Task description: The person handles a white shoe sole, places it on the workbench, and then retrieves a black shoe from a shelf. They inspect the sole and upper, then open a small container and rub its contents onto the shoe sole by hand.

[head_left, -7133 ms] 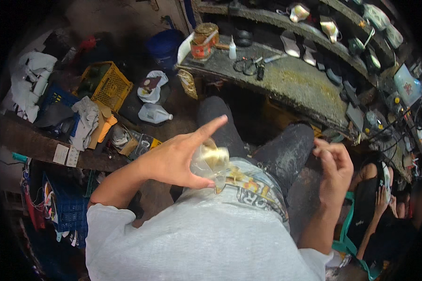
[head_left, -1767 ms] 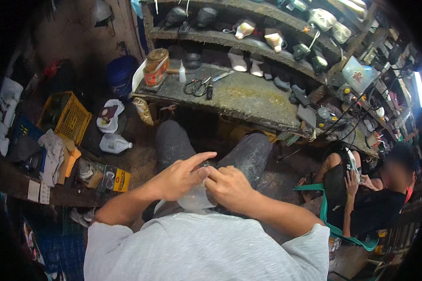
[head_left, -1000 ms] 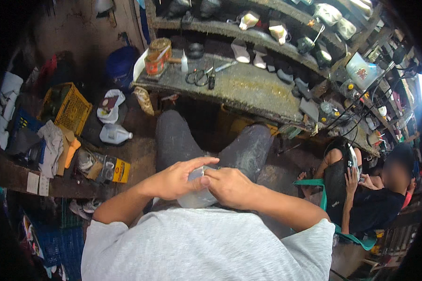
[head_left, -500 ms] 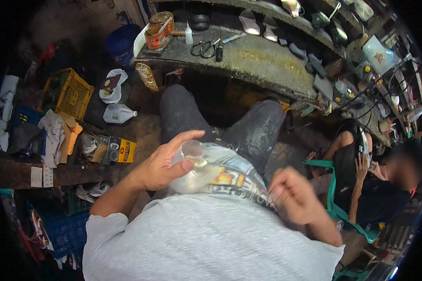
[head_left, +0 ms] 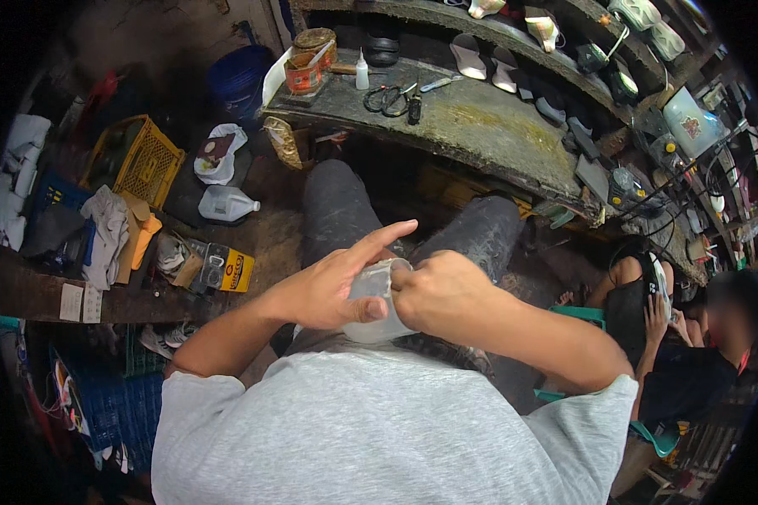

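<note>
My left hand (head_left: 338,290) is wrapped round a translucent plastic container (head_left: 374,313) over my lap, thumb on the near side and forefinger stretched past the far rim. The container looks like a cup or cut-off bottle with an open mouth. Fingers curled, my right hand (head_left: 442,290) is at the container's rim, its fingertips reaching into the mouth. Whatever those fingertips pinch is hidden.
Ahead, a worn workbench (head_left: 480,118) carries scissors (head_left: 385,101), a small squeeze bottle (head_left: 361,71), an orange tin (head_left: 303,74) and shoe soles (head_left: 467,57). A plastic jug (head_left: 227,204) and yellow crate (head_left: 139,160) stand left. A co-worker (head_left: 686,337) sits at right holding a shoe.
My right hand has come inward from the right to the container's mouth. The left hand and container have shifted slightly right. The printed material seen on my lap no longer shows.
</note>
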